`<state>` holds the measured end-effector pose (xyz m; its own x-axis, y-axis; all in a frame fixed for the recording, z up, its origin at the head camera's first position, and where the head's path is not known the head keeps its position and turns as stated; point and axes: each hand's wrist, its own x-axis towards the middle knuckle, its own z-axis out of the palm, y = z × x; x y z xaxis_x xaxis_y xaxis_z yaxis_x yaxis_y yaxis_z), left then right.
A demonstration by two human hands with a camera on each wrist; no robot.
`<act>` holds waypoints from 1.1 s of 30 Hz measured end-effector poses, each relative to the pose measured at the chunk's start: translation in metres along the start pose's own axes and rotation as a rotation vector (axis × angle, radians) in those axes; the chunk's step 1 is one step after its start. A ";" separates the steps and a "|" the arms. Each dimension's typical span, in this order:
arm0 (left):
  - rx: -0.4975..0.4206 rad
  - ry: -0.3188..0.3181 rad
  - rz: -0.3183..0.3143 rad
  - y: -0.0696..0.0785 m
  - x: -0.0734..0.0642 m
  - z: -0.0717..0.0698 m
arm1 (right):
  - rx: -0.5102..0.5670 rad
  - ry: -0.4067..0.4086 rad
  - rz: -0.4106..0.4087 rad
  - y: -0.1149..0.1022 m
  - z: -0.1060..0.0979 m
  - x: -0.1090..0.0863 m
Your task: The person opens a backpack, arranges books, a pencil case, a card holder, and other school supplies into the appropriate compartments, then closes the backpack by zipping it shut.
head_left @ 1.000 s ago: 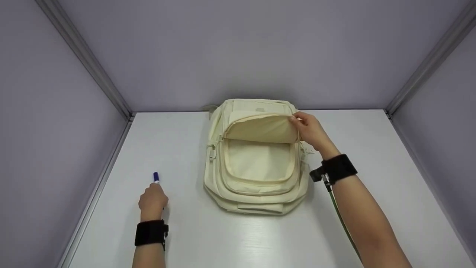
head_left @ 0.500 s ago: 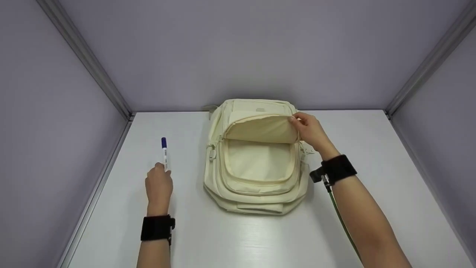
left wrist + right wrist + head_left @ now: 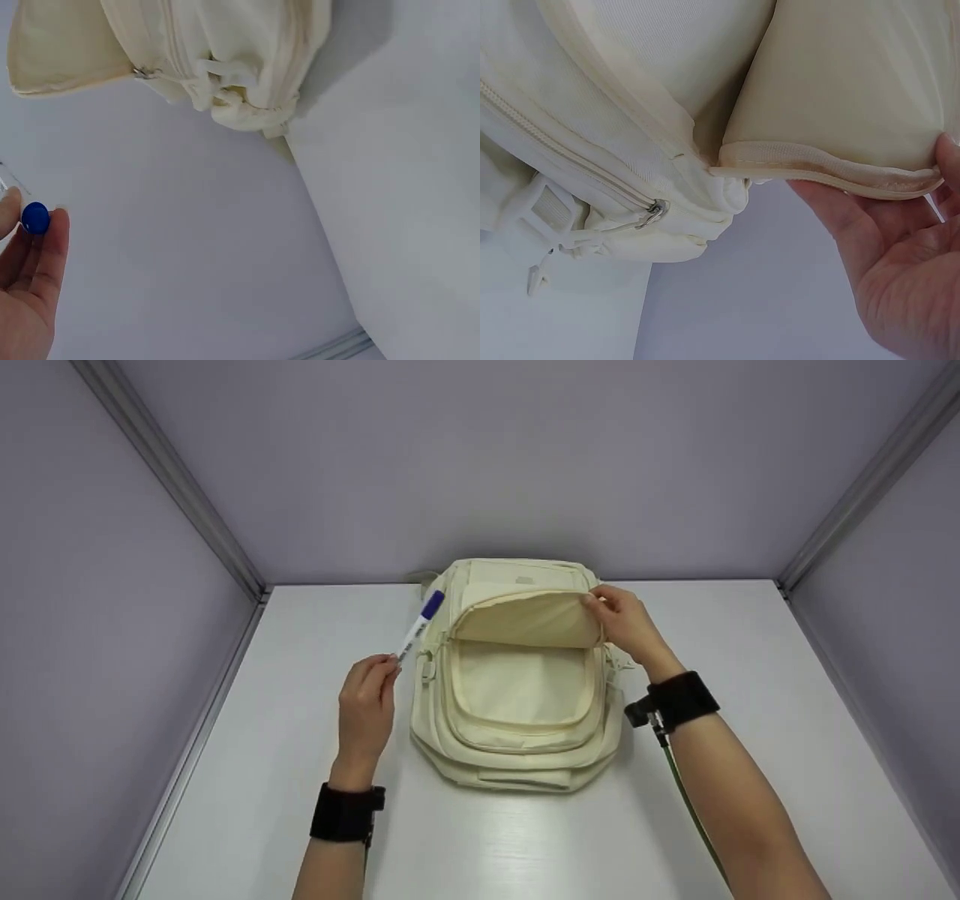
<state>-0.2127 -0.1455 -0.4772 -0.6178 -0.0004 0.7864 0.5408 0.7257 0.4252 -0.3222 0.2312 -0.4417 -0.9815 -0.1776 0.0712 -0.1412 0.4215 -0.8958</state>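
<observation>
A cream backpack (image 3: 517, 769) lies on the white table, its front pocket (image 3: 521, 682) unzipped and gaping. My right hand (image 3: 630, 626) pinches the upper right edge of the pocket flap (image 3: 529, 620) and holds it lifted; the right wrist view shows thumb and fingers on the flap's zipper edge. Left of the bag, my left hand (image 3: 366, 701) pinches a white marker (image 3: 412, 639) with a blue cap by its lower end. The cap points up and right, overlapping the bag's left side in the head view. The marker's blue end (image 3: 35, 218) shows between the fingers in the left wrist view.
The white table (image 3: 300, 660) meets grey panel walls (image 3: 517, 457) at the back and sides. A side buckle (image 3: 428, 670) sits on the bag's left. A metal zipper pull (image 3: 655, 212) hangs at its right side. A green cable (image 3: 690, 802) runs along my right forearm.
My left hand has carried the marker up and to the right, from the left part of the table to beside the bag, and the marker has tilted rightward. My right hand holds the flap as before.
</observation>
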 end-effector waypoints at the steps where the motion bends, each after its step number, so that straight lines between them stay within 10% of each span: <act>1: -0.018 -0.005 0.026 0.004 0.002 0.002 | -0.004 0.003 -0.001 0.000 0.000 0.000; 13: -0.074 -0.245 0.205 0.028 -0.002 0.024 | -0.060 0.019 -0.018 -0.001 0.002 0.001; 20: 0.010 -0.345 0.179 0.030 -0.014 0.047 | -0.103 0.044 -0.044 -0.001 0.003 0.000; 33: 0.167 -0.271 0.118 0.046 -0.015 0.086 | -0.049 -0.024 -0.039 -0.001 -0.004 -0.002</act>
<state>-0.2278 -0.0529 -0.5077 -0.6975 0.2569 0.6689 0.5307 0.8125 0.2414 -0.3201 0.2346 -0.4392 -0.9719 -0.2156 0.0943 -0.1857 0.4566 -0.8701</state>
